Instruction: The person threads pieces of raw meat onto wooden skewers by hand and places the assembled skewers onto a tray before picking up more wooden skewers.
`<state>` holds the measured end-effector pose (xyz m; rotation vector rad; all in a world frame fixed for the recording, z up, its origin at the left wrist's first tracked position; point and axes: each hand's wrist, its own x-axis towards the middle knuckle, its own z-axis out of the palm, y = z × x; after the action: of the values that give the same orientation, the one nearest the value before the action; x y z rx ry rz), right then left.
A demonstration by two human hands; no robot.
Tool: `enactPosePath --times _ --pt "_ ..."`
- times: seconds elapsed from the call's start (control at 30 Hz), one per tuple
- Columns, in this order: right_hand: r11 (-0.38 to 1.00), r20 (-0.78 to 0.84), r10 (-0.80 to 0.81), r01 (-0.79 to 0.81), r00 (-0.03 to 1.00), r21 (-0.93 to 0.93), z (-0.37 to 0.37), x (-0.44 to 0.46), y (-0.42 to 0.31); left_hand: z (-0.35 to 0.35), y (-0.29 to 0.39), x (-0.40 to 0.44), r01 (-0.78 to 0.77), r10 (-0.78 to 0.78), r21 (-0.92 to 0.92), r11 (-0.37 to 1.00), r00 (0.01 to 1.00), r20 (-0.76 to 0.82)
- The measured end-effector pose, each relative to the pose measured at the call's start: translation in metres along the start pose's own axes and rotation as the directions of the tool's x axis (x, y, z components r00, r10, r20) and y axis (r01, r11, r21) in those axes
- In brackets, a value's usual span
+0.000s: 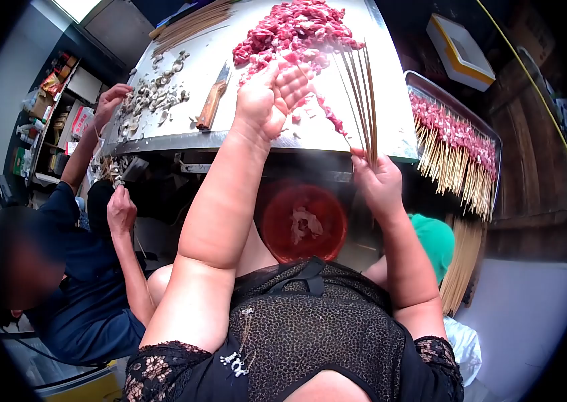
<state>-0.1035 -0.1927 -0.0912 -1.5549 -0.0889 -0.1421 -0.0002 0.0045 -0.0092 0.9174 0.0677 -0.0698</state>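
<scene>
My right hand (377, 179) is closed around several thin skewers (368, 110) that fan upward over the front edge of the white table (391, 124). One of them slants left and carries small pieces of red meat (332, 119). My left hand (273, 97) lies palm up over the table, its fingers extended and slightly bent toward the heap of raw cut meat (290, 30). Where its fingertips meet the meat is hard to make out. A knife with a wooden handle (212, 106) rests just left of that hand.
A metal tray (496, 144) of meat skewers stands at right, near a white-and-yellow box (461, 50). Below the table edge sits a red basin (270, 228). At left, another person's hands (121, 209) work by a pile of grey pieces (156, 100). Bare skewers (193, 23) lie behind.
</scene>
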Motion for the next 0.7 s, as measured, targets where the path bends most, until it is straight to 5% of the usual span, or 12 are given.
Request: enactPosePath --times 0.37,0.7 --pt "0.992 0.022 -0.059 0.061 0.998 -0.11 -0.006 -0.002 0.004 -0.011 0.012 -0.002 0.171 -0.183 0.164 0.972 0.981 0.059" --pt "0.995 0.034 -0.038 0.041 0.999 -0.088 -0.006 -0.002 0.002 -0.018 0.006 0.005 0.045 -0.068 0.192 0.98 0.991 0.118"
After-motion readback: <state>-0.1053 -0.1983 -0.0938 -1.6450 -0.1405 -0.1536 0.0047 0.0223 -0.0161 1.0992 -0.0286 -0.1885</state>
